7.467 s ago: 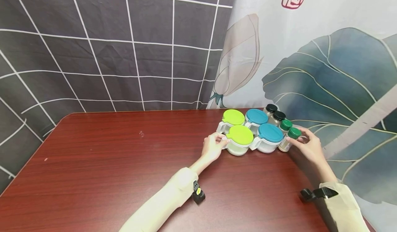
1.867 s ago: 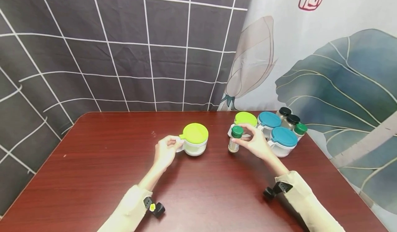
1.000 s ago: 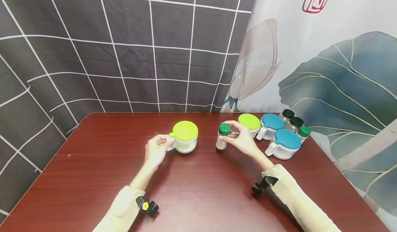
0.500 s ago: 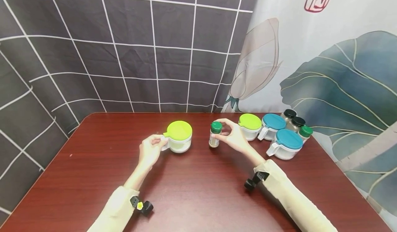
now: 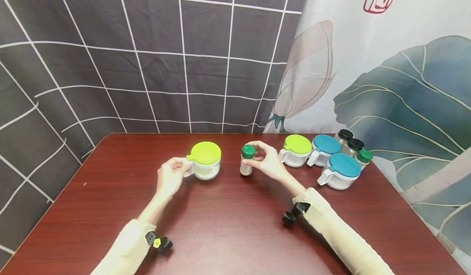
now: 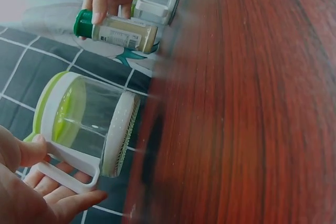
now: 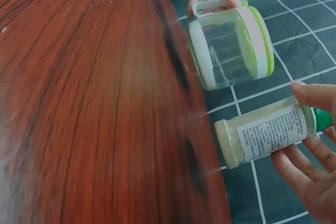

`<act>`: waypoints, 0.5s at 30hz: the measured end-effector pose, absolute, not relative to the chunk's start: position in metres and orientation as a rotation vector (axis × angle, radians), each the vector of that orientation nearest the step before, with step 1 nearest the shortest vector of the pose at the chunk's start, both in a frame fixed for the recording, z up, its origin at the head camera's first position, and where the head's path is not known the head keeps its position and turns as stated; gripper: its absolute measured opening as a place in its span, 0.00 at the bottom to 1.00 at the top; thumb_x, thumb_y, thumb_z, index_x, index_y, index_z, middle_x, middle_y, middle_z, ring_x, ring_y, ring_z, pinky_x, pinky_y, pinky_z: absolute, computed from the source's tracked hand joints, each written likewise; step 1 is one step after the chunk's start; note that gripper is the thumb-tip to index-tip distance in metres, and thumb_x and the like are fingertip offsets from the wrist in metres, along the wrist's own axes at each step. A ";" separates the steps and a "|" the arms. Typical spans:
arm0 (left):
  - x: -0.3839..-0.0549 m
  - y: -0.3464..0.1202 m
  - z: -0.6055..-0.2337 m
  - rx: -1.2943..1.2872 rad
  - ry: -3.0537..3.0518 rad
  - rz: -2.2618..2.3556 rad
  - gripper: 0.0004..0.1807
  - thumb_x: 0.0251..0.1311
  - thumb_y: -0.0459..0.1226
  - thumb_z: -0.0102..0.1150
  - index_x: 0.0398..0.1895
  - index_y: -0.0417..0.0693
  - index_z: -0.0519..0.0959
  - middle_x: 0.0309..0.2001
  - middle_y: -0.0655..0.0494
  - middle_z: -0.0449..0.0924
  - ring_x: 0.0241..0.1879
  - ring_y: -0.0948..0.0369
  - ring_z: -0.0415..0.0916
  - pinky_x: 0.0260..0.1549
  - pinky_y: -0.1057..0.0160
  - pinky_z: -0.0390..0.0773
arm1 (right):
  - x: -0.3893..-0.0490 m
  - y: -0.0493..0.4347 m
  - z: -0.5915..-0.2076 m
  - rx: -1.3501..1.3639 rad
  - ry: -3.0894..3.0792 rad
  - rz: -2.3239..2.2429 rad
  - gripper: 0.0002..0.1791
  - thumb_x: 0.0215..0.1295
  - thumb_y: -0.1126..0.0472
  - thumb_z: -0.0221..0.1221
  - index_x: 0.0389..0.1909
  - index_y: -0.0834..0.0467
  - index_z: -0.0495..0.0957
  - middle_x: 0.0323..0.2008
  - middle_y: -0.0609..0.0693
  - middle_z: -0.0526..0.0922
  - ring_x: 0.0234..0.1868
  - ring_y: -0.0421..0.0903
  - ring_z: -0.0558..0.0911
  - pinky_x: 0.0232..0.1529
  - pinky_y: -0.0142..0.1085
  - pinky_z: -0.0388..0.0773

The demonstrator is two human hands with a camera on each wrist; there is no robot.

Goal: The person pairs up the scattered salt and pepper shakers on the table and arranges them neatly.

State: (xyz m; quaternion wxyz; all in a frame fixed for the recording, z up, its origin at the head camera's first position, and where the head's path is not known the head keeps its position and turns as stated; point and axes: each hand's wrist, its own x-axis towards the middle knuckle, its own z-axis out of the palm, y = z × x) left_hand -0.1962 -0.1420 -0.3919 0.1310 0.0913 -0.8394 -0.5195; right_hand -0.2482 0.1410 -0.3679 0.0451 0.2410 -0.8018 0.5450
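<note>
Head view: left hand (image 5: 170,177) grips the white handle (image 5: 188,169) of a lime-lidded condiment jar (image 5: 205,161), upright, left of centre over the worktop (image 5: 220,234). Right hand (image 5: 268,161) pinches a green-capped spice bottle (image 5: 245,167), also upright, near the jar's right side but apart from it. Compared with 7.5 s ago, when both belonged to the cluster at the right end, jar and bottle are now well out from it; compared with 0.5 s ago, both lie slightly farther left, spacing about the same. At the right end: a second lime-lidded jar (image 5: 296,148), two blue-lidded jars (image 5: 342,171), two black-capped bottles (image 5: 355,145) and another green-capped bottle (image 5: 364,157).

Left wrist view: thumb lies on the handle, fingers pass behind it. Jar body is transparent; its base shows clear of the worktop. Beyond, the right hand holds the bottle, pale label (image 6: 119,37) visible, tan contents.

Right wrist view: bottle is held between thumb and fingers; print on its label too small to read. Behind, grid-patterned dark cloth (image 7: 296,40); the left hand is at the jar's handle.
</note>
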 end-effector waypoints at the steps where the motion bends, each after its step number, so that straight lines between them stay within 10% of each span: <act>1: -0.196 -0.143 -0.392 0.272 -2.436 -1.514 0.13 0.59 0.38 0.62 0.43 0.38 0.82 0.44 0.40 0.85 0.47 0.49 0.82 0.46 0.61 0.78 | -0.252 0.140 -0.372 0.745 -2.438 1.673 0.25 0.50 0.69 0.70 0.51 0.64 0.76 0.43 0.63 0.83 0.39 0.49 0.85 0.45 0.40 0.83; 15: -0.196 -0.161 -0.396 0.348 -2.425 -1.501 0.15 0.59 0.39 0.62 0.45 0.39 0.82 0.45 0.40 0.84 0.48 0.49 0.82 0.44 0.66 0.75 | -0.249 0.106 -0.363 0.808 -2.431 1.729 0.24 0.51 0.71 0.68 0.51 0.67 0.75 0.45 0.64 0.82 0.41 0.50 0.85 0.47 0.42 0.82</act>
